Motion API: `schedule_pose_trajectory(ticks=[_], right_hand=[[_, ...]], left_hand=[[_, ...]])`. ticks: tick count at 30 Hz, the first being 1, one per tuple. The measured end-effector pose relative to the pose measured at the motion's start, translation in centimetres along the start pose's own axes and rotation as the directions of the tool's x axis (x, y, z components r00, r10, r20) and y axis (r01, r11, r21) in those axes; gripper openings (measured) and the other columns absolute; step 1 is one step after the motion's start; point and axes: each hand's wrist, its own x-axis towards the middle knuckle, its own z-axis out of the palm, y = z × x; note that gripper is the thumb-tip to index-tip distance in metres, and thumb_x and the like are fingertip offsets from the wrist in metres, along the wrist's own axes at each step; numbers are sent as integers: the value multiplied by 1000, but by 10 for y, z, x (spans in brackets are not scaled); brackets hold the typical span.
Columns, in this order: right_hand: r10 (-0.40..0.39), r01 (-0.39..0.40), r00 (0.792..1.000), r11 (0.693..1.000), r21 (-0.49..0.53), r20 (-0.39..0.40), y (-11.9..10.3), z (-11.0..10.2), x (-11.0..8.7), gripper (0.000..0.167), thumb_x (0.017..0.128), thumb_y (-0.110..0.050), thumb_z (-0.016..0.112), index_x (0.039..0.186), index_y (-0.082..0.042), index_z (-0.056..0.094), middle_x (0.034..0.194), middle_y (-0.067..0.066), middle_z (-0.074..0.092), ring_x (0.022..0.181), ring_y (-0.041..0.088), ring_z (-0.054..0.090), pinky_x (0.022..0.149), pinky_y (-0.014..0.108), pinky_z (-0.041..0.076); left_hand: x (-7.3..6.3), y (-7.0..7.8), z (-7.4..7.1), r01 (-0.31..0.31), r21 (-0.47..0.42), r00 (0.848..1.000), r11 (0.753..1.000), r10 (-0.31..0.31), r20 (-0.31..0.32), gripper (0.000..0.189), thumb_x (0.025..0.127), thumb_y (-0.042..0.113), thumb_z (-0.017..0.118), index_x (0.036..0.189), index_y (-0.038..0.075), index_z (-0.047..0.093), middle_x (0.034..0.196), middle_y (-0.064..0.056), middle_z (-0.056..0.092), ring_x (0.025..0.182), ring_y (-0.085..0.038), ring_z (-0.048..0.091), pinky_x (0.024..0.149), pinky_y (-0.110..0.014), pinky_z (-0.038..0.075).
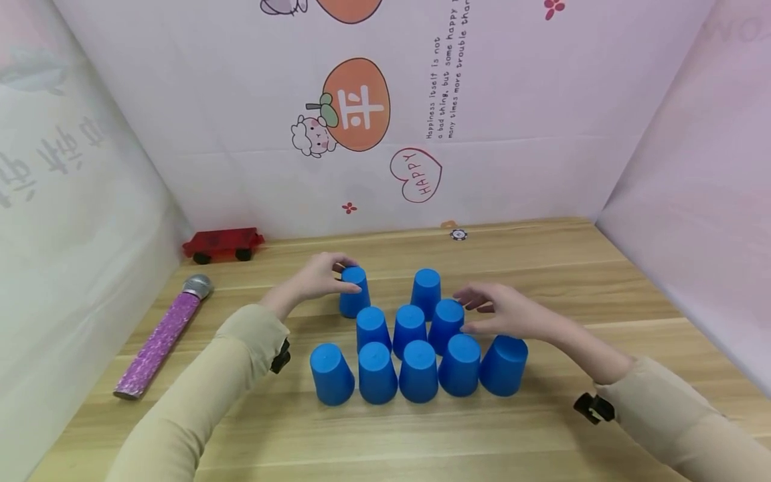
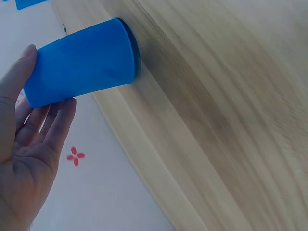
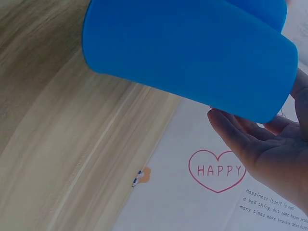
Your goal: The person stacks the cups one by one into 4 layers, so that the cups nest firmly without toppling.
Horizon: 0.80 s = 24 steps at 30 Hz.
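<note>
Blue plastic cups stand upside down on a wooden table. My left hand (image 1: 318,276) holds a blue cup (image 1: 354,293) at the back left, near its closed end. In the left wrist view, the thumb lies on one side of this cup (image 2: 84,62) and the fingers on the other. My right hand (image 1: 504,311) grips the right-hand cup (image 1: 446,328) of the middle row, thumb and fingers about its upper part. In the right wrist view, that cup (image 3: 192,53) covers part of the hand. Behind it stands another cup (image 1: 427,291).
Several more cups form a front row (image 1: 418,371). Two others (image 1: 372,328) stand in the middle row. A pink glittery microphone (image 1: 159,341) lies at left, and a red toy car (image 1: 223,244) stands behind it. A printed sheet (image 1: 512,134) hangs behind the table.
</note>
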Motion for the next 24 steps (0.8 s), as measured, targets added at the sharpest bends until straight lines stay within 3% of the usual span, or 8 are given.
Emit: schedule_pose_trajectory(ticks=[11,24], right_hand=[[8,-8,1000,1000,-17,0,-3,7,8,45,84,-15,71,121,3,53,117,20,61,105,35,61,89,48,53],[19,-19,1000,1000,-15,1,-7,14,16,40,84,-13,70,118,4,55,112,20,63,102,36,62,83,46,55]], left_hand=[[10,21,14,-107,-10,992,994,108,64,48,82,28,73,123,7,57,123,-13,61,116,-32,57,90,-41,54],[15,34,25,-124,-16,983,992,125,133,45,83,24,72,121,6,57,123,-13,60,118,-31,56,91,-38,54]])
